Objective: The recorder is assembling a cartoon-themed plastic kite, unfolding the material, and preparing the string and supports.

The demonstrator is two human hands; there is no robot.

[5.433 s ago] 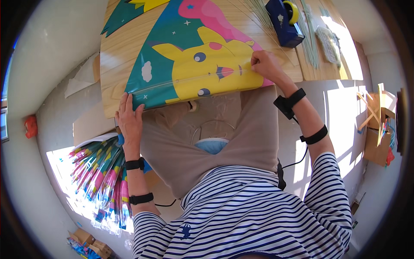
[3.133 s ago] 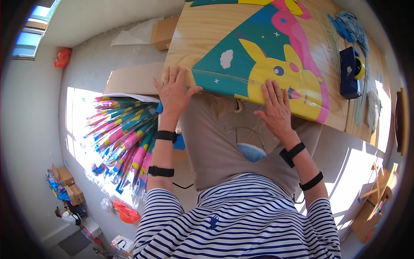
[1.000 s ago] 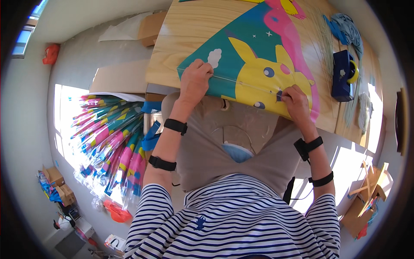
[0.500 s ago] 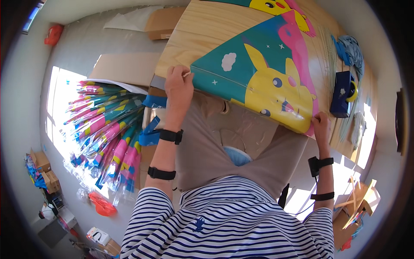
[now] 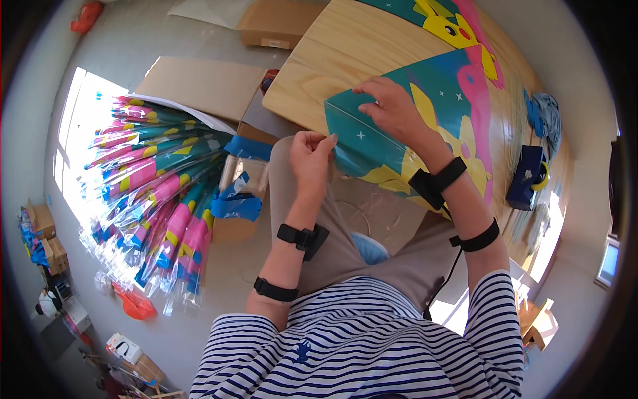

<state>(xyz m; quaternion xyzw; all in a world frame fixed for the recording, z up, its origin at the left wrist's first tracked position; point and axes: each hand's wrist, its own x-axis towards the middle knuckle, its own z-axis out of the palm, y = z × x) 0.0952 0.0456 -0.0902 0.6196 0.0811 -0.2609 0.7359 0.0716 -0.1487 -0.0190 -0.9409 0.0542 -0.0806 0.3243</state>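
Observation:
A triangular printed plastic kite sail (image 5: 399, 83), green with a pink border and a yellow cartoon figure, lies on the wooden table, its folded near edge hanging over my lap. My left hand (image 5: 311, 159) pinches the near left edge of the sail between thumb and fingers. Over the sail's left part is my right hand (image 5: 393, 114), thumb and forefinger apart, with nothing visible between them. Its forearm hides part of the yellow figure. Whether its fingertips touch the sail, I cannot tell.
Another printed sail (image 5: 442, 23) lies farther back on the table (image 5: 309, 80). At the right are thin rods (image 5: 508, 120), a dark blue tape dispenser (image 5: 525, 179) and a grey-blue cloth (image 5: 546, 116). Many plastic-wrapped kites (image 5: 159, 179) fan out at left beside a cardboard box (image 5: 199, 86).
My right hand has left the sail's near right corner and moved left over its left part. My left hand has shifted from the left corner to the near edge.

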